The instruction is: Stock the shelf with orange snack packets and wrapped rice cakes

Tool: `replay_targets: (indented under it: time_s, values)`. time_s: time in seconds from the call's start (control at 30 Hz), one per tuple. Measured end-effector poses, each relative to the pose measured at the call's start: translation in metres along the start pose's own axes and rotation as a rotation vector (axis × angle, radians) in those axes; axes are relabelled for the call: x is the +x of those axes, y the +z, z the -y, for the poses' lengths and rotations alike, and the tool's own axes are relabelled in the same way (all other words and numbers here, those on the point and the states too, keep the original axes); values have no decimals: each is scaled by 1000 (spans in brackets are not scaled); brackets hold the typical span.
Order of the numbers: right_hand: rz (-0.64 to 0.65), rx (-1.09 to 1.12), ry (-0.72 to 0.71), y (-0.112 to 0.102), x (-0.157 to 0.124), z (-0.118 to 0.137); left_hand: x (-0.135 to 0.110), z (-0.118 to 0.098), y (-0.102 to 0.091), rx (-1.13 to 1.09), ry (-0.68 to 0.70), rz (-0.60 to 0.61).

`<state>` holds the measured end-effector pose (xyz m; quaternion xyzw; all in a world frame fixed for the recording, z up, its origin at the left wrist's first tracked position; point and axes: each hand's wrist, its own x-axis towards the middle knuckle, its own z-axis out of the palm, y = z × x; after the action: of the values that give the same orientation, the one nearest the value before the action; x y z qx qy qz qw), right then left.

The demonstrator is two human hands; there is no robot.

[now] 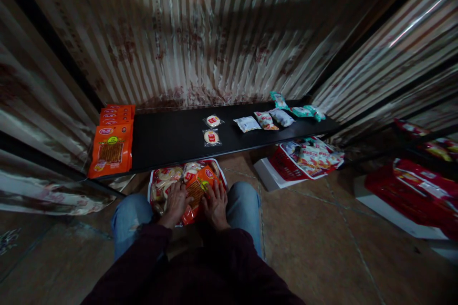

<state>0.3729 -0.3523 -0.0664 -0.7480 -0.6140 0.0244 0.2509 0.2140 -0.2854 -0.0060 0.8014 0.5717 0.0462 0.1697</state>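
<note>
The left hand point(176, 202) and right hand point(215, 202) rest on opposite sides of an orange packet point(196, 190), just below the front edge of the black shelf point(164, 133). Fingers are extended; whether they grip the packet cannot be told. The packet lies on wrapped snacks point(168, 176) in a box point(222, 176) in front of the shelf. Support both sides evenly; keep downward pressure light, as the snacks beneath may crack. Matching packets point(112, 150) occupy the shelf's left end; two round biscuits point(212, 137) lie near its middle.
</note>
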Motion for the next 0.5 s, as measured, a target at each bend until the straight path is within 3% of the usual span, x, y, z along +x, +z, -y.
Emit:
replay_targets:
  time_s: [0.17, 0.3, 0.5]
  values:
    - [-159, 146, -12, 10, 4, -9, 7, 4, -7, -210, -169, 47]
    - [-162, 281, 59, 9, 9, -10, 11, 10, -4, -462, -322, -14]
    - [-170, 384, 66, 10, 6, -14, 12, 22, 3, -661, -389, -106]
